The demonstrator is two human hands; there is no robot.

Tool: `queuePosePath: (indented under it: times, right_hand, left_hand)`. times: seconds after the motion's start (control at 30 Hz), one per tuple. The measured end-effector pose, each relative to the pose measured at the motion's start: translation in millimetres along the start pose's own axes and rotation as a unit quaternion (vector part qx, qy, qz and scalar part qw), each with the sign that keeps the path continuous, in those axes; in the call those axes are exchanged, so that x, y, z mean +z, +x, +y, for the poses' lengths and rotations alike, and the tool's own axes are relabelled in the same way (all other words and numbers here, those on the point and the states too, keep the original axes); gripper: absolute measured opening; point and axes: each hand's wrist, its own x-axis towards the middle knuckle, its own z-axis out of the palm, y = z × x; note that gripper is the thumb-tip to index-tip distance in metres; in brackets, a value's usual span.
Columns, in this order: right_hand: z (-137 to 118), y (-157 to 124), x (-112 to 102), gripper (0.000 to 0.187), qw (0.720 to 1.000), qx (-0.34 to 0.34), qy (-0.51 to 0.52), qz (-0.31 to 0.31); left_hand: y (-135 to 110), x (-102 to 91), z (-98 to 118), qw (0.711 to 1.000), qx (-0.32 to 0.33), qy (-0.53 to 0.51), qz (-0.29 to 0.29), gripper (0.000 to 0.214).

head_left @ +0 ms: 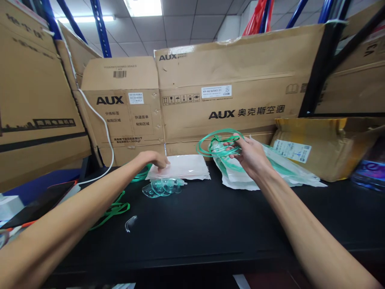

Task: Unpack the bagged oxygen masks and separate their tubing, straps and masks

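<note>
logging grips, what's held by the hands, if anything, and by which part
The right hand holds the tubing by the right side of its coil. The left hand touches the white pack near its left end; whether it grips is unclear.

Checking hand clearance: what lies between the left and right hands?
Head view: the flat white packaging under the left hand, then the green tubing coiled in the right hand.
</note>
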Motion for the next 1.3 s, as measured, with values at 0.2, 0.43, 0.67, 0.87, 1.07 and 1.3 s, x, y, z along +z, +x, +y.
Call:
queuePosePath:
  times: [0.2, 0.43, 0.67, 0.87, 1.07, 1.3]
  right_hand:
    - [-1, -1, 0, 0.021, 1.000, -0.003, 0.003, -0.006]
    - [0, -1, 0, 0.020, 1.000, 0.000, 0.008, -0.022]
    - [-6, -8, 3, 0.017, 0.996, 0.028, 0.020, -0.082]
    - [-13, -31, 14, 0.021, 0.964, 0.130, 0.006, -0.230]
    - [4, -82, 16, 0.031, 0.918, 0.226, -0.014, -0.327]
    - [25, -98, -2, 0.044, 0.870, 0.208, -0.256, -0.367]
  left_hand:
    - [16, -6.0, 43, 0.999, 0.000, -0.041, 0.004, 0.069]
    - [30, 2.8, 74, 0.996, -0.026, -0.070, -0.044, 0.089]
    - [-2, -19.3, 64, 0.981, -0.011, -0.122, 0.151, 0.050]
    - [-67, -17.7, 60, 0.907, -0.002, -0.193, 0.374, 0.043]
    - [-137, 31.7, 87, 0.873, 0.010, -0.282, 0.398, 0.036]
    - [-165, 91.6, 114, 0.894, 0.060, -0.318, 0.311, 0.035]
